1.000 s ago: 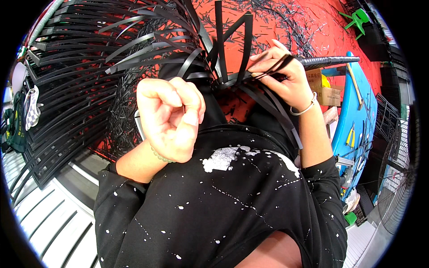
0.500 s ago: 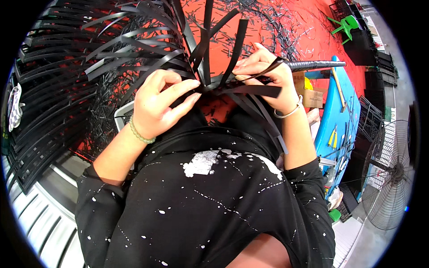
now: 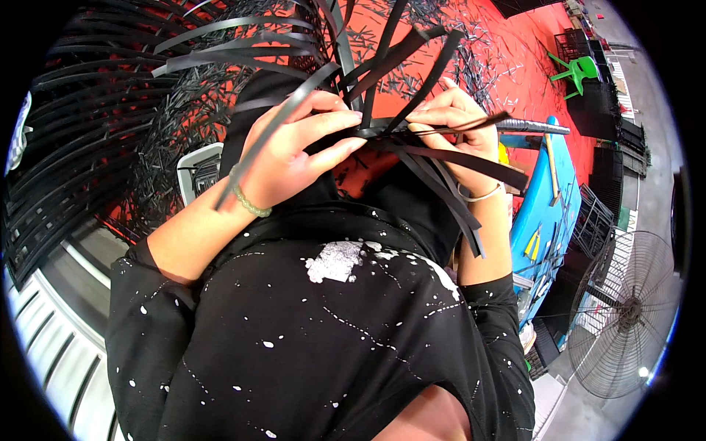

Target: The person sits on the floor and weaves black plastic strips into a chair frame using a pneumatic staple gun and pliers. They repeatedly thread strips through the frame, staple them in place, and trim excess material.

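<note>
Right hand [image 3: 468, 142] is pinching black strips [image 3: 478, 162] between both hands, beyond the shirt [image 3: 294, 316], probably steadying their join; left hand [image 3: 290, 156] is meeting them, grip unclear.

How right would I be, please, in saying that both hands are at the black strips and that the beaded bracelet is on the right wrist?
Not entirely: the head view shows the beaded bracelet on the left wrist; the right wrist wears a smooth pale band. The left hand and right hand are indeed at the black strips.
</note>
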